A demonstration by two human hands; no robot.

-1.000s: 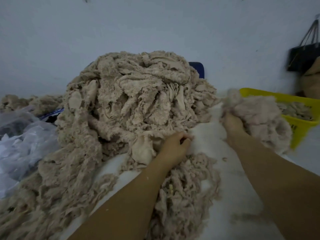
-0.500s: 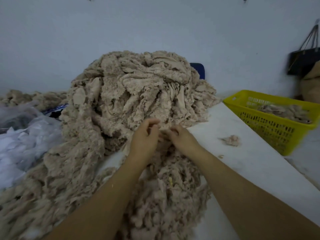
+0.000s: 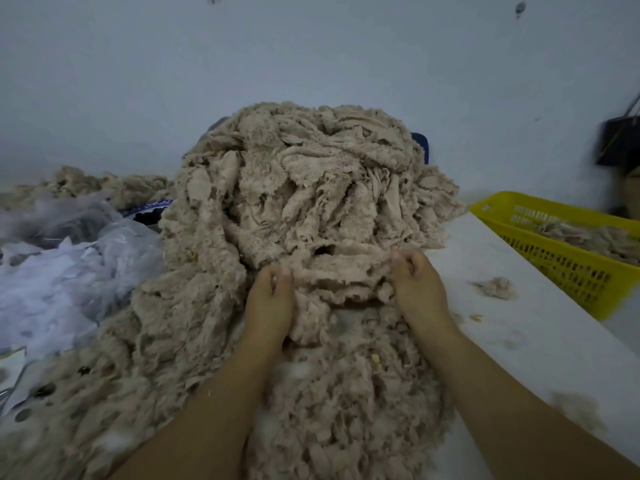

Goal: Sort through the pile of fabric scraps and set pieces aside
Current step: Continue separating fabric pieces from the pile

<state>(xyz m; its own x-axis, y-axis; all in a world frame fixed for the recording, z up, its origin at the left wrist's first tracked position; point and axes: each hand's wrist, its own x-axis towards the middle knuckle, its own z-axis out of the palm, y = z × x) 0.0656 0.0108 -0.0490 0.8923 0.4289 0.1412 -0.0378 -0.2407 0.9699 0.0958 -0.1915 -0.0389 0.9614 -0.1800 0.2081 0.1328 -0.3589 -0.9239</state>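
pile of fabric scraps [image 3: 304,188] heaped at twelve o'clock on the table [image 3: 519,341], spilling toward six. left hand [image 3: 270,299], fingers curled, pinches one end of a fleecy strip [image 3: 339,271]; right hand [image 3: 419,289] pinches the other. pull evenly, lift it clear, then swing to the yellow basket [image 3: 485,206] at three. half a second back the hands were close together; now they've spread.
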